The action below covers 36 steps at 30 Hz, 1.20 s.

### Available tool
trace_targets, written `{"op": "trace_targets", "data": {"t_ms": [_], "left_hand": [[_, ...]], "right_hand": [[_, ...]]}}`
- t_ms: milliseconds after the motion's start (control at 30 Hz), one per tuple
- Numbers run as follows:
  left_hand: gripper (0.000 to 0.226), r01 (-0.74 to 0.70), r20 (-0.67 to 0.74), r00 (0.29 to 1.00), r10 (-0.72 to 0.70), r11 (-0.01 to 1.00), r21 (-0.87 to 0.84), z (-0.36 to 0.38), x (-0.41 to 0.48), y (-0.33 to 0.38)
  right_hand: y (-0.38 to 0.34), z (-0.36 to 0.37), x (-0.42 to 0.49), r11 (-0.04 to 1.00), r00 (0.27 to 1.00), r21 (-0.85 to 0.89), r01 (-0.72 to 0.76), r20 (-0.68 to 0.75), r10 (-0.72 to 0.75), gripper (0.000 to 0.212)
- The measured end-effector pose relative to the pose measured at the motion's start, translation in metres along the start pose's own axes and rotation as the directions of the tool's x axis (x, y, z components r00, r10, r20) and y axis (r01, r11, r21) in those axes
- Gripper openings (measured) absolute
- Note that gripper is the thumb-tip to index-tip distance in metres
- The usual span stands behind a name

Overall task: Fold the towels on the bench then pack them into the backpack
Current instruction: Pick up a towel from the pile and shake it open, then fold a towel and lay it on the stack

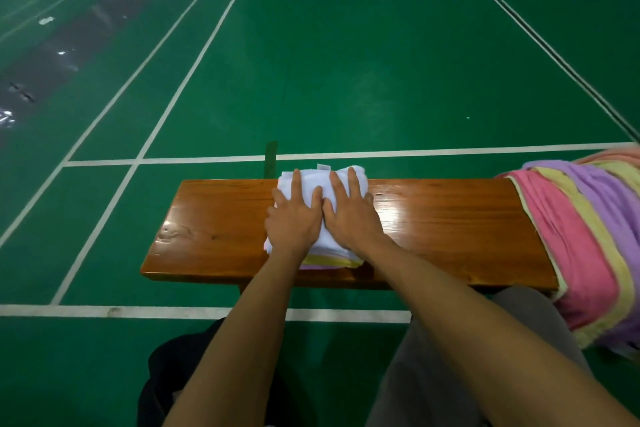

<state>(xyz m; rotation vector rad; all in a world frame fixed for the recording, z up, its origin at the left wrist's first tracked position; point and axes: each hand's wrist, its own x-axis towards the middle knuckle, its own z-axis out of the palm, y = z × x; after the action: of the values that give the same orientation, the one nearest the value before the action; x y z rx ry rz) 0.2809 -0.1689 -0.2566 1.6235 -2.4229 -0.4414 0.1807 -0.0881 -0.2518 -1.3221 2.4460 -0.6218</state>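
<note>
two hands (323, 218) press one folded white towel (320, 180); one striped towel (588, 236) beside.

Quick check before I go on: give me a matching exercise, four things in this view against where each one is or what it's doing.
Things:
1. white towel
2. striped towel
3. backpack
4. left hand

Places or states:
A. draped over the bench's right end
B. on the floor, near side of the bench
C. folded, mid-bench, on top of a yellow-edged layer
D. flat, pressing down beside the right hand

Pairs: 1-C, 2-A, 3-B, 4-D
</note>
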Motion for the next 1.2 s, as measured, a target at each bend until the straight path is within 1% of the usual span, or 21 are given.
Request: {"op": "trace_targets", "data": {"t_ms": [100, 200, 267, 333, 400, 467, 667, 833, 1000, 1100, 1200], "left_hand": [[0.070, 0.008, 0.031, 0.999, -0.009, 0.999, 0.043, -0.001, -0.003, 0.002], [0.071, -0.004, 0.049, 0.999, -0.002, 0.991, 0.130, -0.008, -0.008, 0.007], [0.067, -0.041, 0.023, 0.999, 0.038, 0.981, 0.191, -0.016, -0.012, 0.012], [0.061, -0.107, -0.020, 0.993, 0.114, 0.968, 0.228, -0.023, -0.017, 0.018], [0.058, -0.166, -0.029, 0.984, 0.177, 0.961, 0.222, -0.031, -0.020, 0.032], [0.057, -0.201, -0.025, 0.977, 0.210, 0.958, 0.205, -0.038, -0.022, 0.053], [0.057, -0.337, -0.039, 0.937, 0.347, 0.929, 0.155, -0.057, -0.036, 0.132], [0.056, -0.417, 0.006, 0.908, 0.419, 0.903, 0.099, -0.059, -0.058, 0.197], [0.053, -0.500, 0.056, 0.866, 0.497, 0.864, 0.066, -0.047, -0.082, 0.253], [0.052, -0.545, 0.109, 0.836, 0.538, 0.837, 0.050, -0.032, -0.100, 0.283], [0.052, -0.591, 0.163, 0.800, 0.578, 0.806, 0.045, -0.015, -0.118, 0.310]], "right_hand": [[0.000, -0.002, -0.003, 0.999, 1.000, -0.033, -0.016, 0.024, 0.017, 0.062], [-0.002, -0.010, -0.004, 0.995, 0.996, -0.096, -0.034, 0.083, 0.042, 0.063], [-0.007, -0.020, -0.004, 0.986, 0.990, -0.166, -0.024, 0.131, 0.046, 0.064], [-0.010, -0.033, -0.007, 0.980, 0.991, -0.199, 0.010, 0.132, 0.017, 0.062], [-0.008, -0.048, -0.009, 0.977, 0.995, -0.212, 0.032, 0.096, -0.012, 0.060], [-0.002, -0.068, -0.012, 0.971, 0.998, -0.235, 0.035, 0.058, -0.021, 0.060], [0.030, -0.138, -0.030, 0.949, 0.998, -0.315, -0.004, -0.057, -0.015, 0.064], [0.073, -0.190, -0.046, 0.934, 0.994, -0.351, -0.069, -0.107, 0.033, 0.060], [0.121, -0.226, -0.069, 0.909, 0.986, -0.394, -0.132, -0.144, 0.081, 0.058], [0.152, -0.240, -0.085, 0.898, 0.980, -0.400, -0.184, -0.144, 0.136, 0.056], [0.186, -0.245, -0.101, 0.895, 0.968, -0.370, -0.248, -0.136, 0.212, 0.056]]}}
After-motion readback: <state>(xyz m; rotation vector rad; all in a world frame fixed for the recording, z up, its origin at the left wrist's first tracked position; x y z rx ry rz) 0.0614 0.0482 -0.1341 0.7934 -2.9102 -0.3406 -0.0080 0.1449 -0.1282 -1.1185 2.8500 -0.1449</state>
